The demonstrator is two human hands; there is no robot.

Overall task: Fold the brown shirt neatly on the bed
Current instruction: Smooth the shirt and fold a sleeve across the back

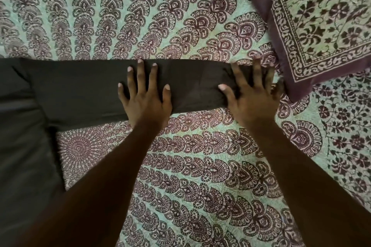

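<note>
The brown shirt (80, 90) lies flat on the patterned bed cover (200, 166). Its body fills the left edge of the view, and one long sleeve stretches to the right across the middle. My left hand (145, 98) rests palm down on the middle of that sleeve, fingers spread. My right hand (254, 96) presses flat on the sleeve's cuff end, fingers spread, with the little finger close to the pillow. Neither hand grips the cloth.
A pillow (321, 26) in a matching maroon and green print lies at the upper right, its corner right beside my right hand. The bed cover stretches out above and below the sleeve.
</note>
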